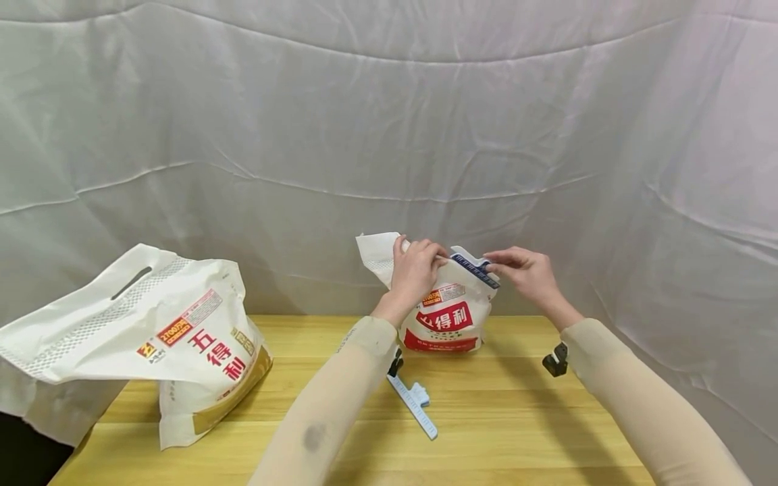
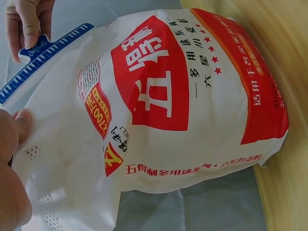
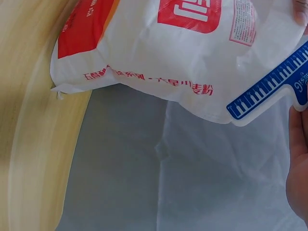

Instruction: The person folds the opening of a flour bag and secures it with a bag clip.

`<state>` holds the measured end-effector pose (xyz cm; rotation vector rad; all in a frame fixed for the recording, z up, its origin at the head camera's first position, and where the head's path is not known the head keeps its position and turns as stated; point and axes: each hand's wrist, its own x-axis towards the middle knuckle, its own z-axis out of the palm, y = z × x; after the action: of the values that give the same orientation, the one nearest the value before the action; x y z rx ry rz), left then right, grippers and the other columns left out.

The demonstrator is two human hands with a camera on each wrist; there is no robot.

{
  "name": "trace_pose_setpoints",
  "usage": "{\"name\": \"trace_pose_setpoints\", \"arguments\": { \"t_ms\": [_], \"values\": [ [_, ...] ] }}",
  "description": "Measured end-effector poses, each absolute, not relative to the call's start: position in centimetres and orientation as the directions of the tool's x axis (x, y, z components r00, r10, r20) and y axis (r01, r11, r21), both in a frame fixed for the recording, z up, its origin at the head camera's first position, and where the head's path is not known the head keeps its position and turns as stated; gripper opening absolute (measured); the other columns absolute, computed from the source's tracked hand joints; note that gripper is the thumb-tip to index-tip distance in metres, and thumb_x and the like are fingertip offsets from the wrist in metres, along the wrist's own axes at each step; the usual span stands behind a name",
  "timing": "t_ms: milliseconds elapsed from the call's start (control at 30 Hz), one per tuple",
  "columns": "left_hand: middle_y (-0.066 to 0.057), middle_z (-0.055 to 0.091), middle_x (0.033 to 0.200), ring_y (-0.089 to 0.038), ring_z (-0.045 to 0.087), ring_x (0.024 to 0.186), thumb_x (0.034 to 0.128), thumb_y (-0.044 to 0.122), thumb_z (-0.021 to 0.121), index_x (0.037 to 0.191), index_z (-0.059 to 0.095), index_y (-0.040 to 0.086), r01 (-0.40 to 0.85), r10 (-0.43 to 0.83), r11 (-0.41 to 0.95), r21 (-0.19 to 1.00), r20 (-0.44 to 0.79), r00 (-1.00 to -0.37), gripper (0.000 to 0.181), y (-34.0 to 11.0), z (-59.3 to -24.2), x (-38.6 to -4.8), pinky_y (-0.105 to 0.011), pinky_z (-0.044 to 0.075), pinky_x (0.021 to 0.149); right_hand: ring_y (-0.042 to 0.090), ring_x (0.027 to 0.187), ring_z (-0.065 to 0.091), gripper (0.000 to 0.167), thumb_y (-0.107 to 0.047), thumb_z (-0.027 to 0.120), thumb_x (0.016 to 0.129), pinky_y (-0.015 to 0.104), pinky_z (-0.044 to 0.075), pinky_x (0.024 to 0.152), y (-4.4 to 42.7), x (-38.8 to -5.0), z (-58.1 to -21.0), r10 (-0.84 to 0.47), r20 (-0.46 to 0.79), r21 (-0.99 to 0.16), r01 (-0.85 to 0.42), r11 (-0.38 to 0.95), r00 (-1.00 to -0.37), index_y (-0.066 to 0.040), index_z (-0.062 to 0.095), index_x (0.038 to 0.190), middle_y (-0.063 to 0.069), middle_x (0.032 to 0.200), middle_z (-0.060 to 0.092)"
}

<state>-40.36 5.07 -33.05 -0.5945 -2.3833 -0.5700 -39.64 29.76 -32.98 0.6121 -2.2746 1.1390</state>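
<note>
A white flour bag with red print [image 1: 446,317] stands at the back of the table, its top folded out to the left. Across its upper right edge lies a dark blue clip with a piano-key pattern [image 1: 475,271], also seen in the left wrist view [image 2: 48,60] and right wrist view [image 3: 269,89]. The right hand [image 1: 525,271] pinches the clip's handle between thumb and fingers. At the bag's top, left of the clip, the left hand [image 1: 416,270] grips the bag material; in the left wrist view its thumb [image 2: 23,125] lies against the bag.
A light blue clip [image 1: 415,406] lies on the wooden table [image 1: 486,418] in front of the bag. Another white flour bag with a handle slot [image 1: 206,344] leans at the left, its top hanging over the table's left edge. A grey cloth [image 1: 304,135] hangs behind.
</note>
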Motion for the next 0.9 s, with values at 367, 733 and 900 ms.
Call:
{"name": "trace_pose_setpoints", "arguments": {
  "t_ms": [367,733,900],
  "values": [
    [0.002,0.072,0.107,-0.019,0.066,0.107,0.0988,0.024,0.072,0.106,0.075,0.016,0.578,0.234,0.762,0.291,0.709,-0.666,0.011,4.8,-33.4,-40.7,-0.047,0.027,0.123,-0.004,0.079,0.066,0.019,-0.003,0.082,0.087,0.018,0.058,0.069,29.6,-40.7,-33.7,-0.18,0.579,-0.578,-0.556,0.597,-0.795,-0.003,0.08,0.107,0.013,0.098,0.077],
    [0.001,0.072,0.104,-0.02,0.067,0.103,0.0995,0.017,0.07,0.104,0.075,0.013,0.605,0.236,0.749,0.27,0.745,-0.624,0.008,4.6,-33.5,-40.7,-0.044,0.032,0.118,0.002,0.081,0.07,0.02,-0.005,0.082,0.088,0.018,0.058,0.071,29.3,-40.7,-33.9,-0.224,0.563,-0.591,-0.577,0.564,-0.796,-0.005,0.081,0.108,0.012,0.101,0.078],
    [0.002,0.072,0.099,-0.02,0.066,0.099,0.0984,0.017,0.071,0.099,0.076,0.012,0.625,0.221,0.737,0.257,0.782,-0.583,0.007,4.7,-33.5,-40.7,-0.046,0.037,0.115,0.006,0.079,0.071,0.021,-0.005,0.083,0.087,0.018,0.057,0.069,28.9,-41.0,-33.8,-0.255,0.572,-0.563,-0.6,0.568,-0.779,-0.006,0.081,0.107,0.01,0.098,0.078]
  ]
}}
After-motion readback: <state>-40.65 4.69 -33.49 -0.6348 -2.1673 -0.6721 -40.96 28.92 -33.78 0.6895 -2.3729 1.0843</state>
